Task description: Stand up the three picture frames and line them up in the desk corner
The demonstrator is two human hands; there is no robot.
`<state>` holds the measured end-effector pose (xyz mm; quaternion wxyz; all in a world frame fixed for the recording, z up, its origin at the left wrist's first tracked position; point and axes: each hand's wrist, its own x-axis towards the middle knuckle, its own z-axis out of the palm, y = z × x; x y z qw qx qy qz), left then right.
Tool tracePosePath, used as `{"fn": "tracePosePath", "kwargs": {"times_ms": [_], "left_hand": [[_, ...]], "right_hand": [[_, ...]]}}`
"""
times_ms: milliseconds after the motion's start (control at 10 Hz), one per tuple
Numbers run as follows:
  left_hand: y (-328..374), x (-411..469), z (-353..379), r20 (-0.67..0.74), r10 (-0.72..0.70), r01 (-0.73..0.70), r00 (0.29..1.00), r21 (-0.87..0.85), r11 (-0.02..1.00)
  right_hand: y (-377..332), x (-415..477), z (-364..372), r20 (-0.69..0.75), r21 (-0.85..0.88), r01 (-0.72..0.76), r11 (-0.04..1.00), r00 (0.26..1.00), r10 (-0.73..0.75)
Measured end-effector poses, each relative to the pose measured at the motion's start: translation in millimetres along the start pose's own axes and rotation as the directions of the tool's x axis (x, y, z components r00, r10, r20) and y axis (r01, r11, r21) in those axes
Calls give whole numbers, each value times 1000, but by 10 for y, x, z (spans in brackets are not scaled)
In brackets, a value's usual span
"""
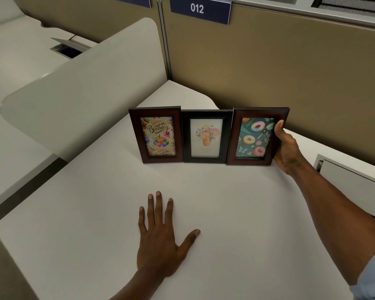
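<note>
Three picture frames stand upright side by side on the white desk [204, 202], in front of the corner. On the left is a brown birthday frame [157, 135], in the middle a black flower frame [206, 137], on the right a brown donut frame [256, 137]. My right hand [287, 148] grips the donut frame's right edge, thumb on its front. My left hand [160, 239] lies flat on the desk in front of the row, fingers spread, holding nothing.
A tan partition [290, 72] with a "012" sign [200, 9] backs the desk. A white curved divider [84, 89] runs along the left. A cable hatch [351, 180] is set into the desk at the right.
</note>
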<state>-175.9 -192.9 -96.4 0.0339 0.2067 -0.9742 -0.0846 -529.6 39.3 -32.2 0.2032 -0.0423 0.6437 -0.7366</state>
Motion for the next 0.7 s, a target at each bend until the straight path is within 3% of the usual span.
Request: {"fn": "tracePosePath", "kwargs": {"times_ms": [300,700], "left_hand": [[-3,-1,3,9,10,-10,1000,7,1000],[-14,11,0,31,-9,9,999,-15,1000]], "right_hand": [[-53,-16,25,19,-27,7,1000,1000,-7],[130,-409,-244,-129,-344,50,938,987,-100]]}}
